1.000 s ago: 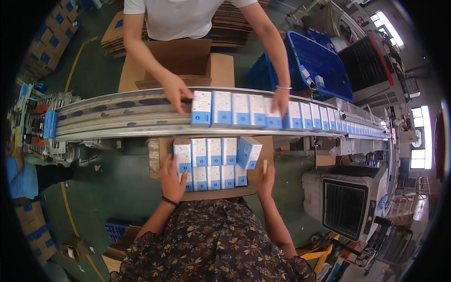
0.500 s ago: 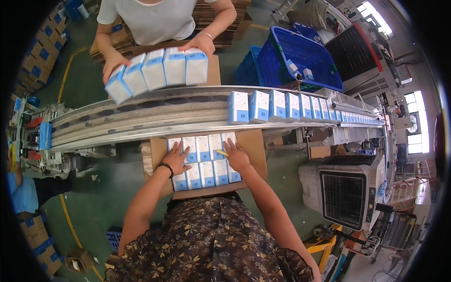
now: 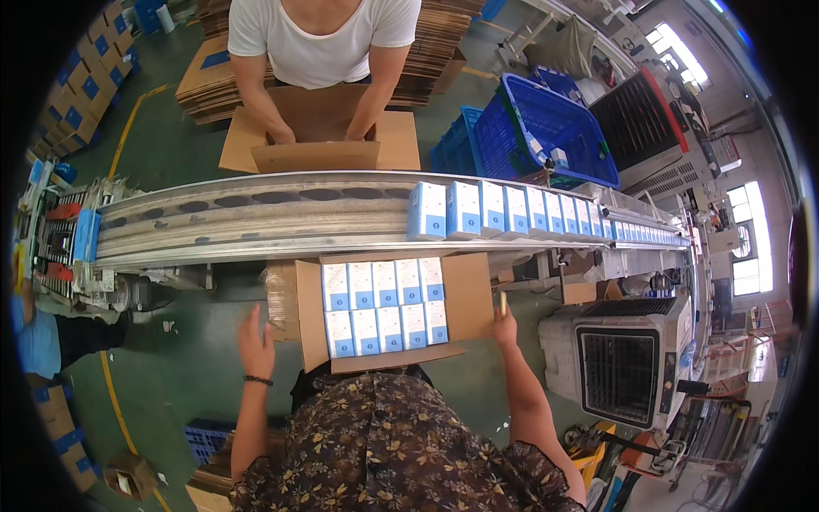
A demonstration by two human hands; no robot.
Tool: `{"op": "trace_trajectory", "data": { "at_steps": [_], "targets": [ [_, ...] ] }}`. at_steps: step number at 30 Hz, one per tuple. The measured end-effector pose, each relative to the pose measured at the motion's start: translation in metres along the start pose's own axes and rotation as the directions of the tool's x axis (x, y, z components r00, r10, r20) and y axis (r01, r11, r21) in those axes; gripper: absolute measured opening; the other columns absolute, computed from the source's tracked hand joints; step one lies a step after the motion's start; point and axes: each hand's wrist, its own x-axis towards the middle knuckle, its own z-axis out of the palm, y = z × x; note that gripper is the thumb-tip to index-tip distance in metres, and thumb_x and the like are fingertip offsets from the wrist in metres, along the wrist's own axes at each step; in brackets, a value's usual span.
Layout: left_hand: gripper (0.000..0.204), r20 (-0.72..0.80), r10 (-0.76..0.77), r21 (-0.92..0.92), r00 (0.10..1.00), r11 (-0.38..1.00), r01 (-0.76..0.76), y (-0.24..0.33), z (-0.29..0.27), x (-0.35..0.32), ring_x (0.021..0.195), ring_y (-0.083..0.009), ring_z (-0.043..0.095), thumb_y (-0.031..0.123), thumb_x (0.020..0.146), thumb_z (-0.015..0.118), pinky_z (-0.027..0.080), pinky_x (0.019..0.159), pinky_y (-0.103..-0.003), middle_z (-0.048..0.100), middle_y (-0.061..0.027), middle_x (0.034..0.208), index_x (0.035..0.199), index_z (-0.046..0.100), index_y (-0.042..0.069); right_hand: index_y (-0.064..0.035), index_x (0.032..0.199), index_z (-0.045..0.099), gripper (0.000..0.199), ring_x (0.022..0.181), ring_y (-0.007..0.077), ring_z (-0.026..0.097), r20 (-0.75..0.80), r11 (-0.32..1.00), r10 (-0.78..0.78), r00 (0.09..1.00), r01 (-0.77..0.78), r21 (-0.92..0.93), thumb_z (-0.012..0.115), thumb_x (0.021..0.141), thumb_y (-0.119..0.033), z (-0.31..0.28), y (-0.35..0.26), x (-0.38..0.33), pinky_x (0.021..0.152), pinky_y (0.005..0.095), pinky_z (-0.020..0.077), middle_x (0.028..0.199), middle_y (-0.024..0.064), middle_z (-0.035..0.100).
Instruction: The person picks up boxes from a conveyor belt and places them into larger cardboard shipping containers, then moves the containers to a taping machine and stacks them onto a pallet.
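In front of me stands an open cardboard carton [image 3: 479, 294] with its flaps spread out. Two rows of white and blue boxes [image 3: 386, 294] fill it, standing side by side. My left hand [image 3: 255, 344] is off to the carton's left, fingers stretched and holding nothing. At the carton's right flap, my right hand [image 3: 505, 328] is closed around a thin yellow stick-like tool [image 3: 503, 303]; its exact kind is too small to tell. Neither hand touches the packed boxes.
A conveyor [image 3: 341, 243] crosses beyond the carton, with a line of similar boxes [image 3: 463, 209] on its right part. Across it a co-worker [image 3: 320, 43] reaches into another carton [image 3: 316, 156]. A blue crate [image 3: 546, 119] stands at the back right, an air cooler [image 3: 621, 367] at right.
Both my hands have lifted off the packed boxes and moved outward to either side. The co-worker has lowered the held row of boxes into the far carton.
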Motion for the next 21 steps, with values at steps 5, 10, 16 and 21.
{"op": "trace_trajectory", "data": {
  "at_steps": [5, 10, 16, 21],
  "targets": [
    [0.062, 0.41, 0.298, 0.0, 0.862, 0.945, -0.327, 0.027, 0.043, -0.004, 0.143, -0.0339, 0.025, 0.025, 0.095, 0.053, 0.024, 0.117, -0.041, 0.024, -0.0191, 0.156, 0.149, 0.03, 0.005, -0.0056, 0.125, 0.058, 0.035, 0.098, 0.0216, 0.063, 0.304, 0.936, -0.198, 0.932, 0.088, 0.34, 0.055, 0.096, -0.025, -0.018, -0.022, -0.053, 0.084, 0.0326, 0.0485, 0.105, 0.0125, 0.065],
    [0.068, 0.744, 0.442, 0.089, 0.501, 0.678, -0.73, 0.076, 0.111, 0.049, 0.147, -0.0274, 0.017, 0.048, 0.097, 0.044, 0.017, 0.119, -0.041, 0.023, -0.0102, 0.158, 0.15, 0.03, 0.007, -0.0083, 0.139, 0.045, 0.047, 0.12, 0.0368, 0.053, 0.743, 0.667, -0.581, 0.331, 0.718, 0.202, 0.055, 0.095, -0.021, -0.012, -0.121, -0.109, 0.1, 0.0418, 0.0443, 0.134, 0.0165, 0.054],
    [0.056, 0.89, 0.282, 0.022, 0.358, 0.758, -0.652, 0.07, 0.154, 0.083, 0.147, -0.0279, 0.017, 0.036, 0.102, 0.037, 0.015, 0.12, -0.036, 0.024, -0.0137, 0.157, 0.148, 0.033, 0.004, -0.0101, 0.137, 0.048, 0.044, 0.118, 0.035, 0.054, 0.726, 0.648, -0.553, 0.408, 0.759, 0.067, 0.05, 0.098, -0.031, -0.015, -0.14, -0.079, 0.102, 0.0422, 0.0425, 0.132, 0.0171, 0.055],
    [0.036, 0.817, 0.09, 0.006, 0.569, 0.986, -0.164, 0.135, 0.106, 0.118, 0.115, -0.0365, 0.053, 0.018, 0.096, 0.044, 0.046, 0.095, -0.042, 0.057, -0.0174, 0.128, 0.126, 0.058, 0.003, -0.0068, 0.121, 0.057, 0.033, 0.107, 0.0354, 0.056, 0.528, 0.646, -0.645, 0.552, 0.764, -0.009, 0.054, 0.093, -0.025, 0.055, -0.133, -0.028, 0.102, 0.0491, 0.0394, 0.115, 0.0182, 0.06]
  ]
}}
